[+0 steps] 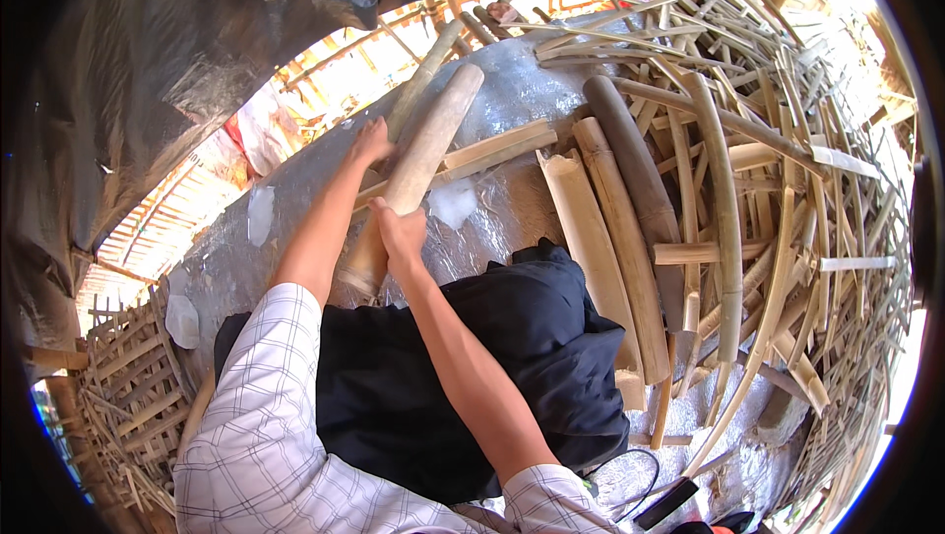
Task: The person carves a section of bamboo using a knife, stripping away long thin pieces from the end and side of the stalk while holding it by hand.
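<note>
My right hand is closed around a thick, pale bamboo tube. The tube slants from near my lap up and away to the right, its lower end just beyond the black cloth over my legs. My left hand sits farther off, on the left of the tube, with its fingers closed on a thinner greenish-grey bamboo pole. Part of that pole is hidden by the hand and the thick tube. Beneath both pieces lies a split bamboo length, crossing them at an angle.
Right of my legs lie a split bamboo half, a bamboo tube and a dark tube. A large heap of bamboo strips fills the right. Silvery sheeting covers the ground. A dark tarp hangs upper left, above woven bamboo.
</note>
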{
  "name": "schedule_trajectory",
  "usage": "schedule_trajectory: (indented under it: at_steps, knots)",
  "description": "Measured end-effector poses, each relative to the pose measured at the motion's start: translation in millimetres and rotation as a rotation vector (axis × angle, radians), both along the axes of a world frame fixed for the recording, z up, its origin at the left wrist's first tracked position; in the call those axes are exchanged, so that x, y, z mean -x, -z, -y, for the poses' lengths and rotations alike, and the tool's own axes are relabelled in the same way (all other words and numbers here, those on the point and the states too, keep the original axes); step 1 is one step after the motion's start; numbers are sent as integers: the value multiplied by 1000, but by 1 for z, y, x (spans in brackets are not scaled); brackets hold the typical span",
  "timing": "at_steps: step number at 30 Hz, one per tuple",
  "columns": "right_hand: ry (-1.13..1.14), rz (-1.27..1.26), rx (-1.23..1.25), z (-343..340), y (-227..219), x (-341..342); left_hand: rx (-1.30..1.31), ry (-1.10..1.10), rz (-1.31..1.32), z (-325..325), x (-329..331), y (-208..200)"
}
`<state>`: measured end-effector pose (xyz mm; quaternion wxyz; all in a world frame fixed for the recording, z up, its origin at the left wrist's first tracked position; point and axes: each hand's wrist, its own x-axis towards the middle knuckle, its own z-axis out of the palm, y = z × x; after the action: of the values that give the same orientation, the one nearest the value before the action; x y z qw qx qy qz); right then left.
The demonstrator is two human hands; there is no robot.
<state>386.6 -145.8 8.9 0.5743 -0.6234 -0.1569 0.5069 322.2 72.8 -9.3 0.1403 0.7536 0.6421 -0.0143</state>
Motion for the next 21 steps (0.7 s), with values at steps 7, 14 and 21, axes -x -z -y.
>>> schedule_trajectory:
  at_steps: [7, 14, 21]
  knots:
    - [-51, -43, 123, 11, -23, 4, -30, -188, 101, -8, 11, -17]
    - [68, 12, 98, 32, -47, 27, -22, -227, 628, 41, 77, -9]
    - [381, -49, -73, 31, -9, 40, -72, -251, 834, 174, 123, -80]
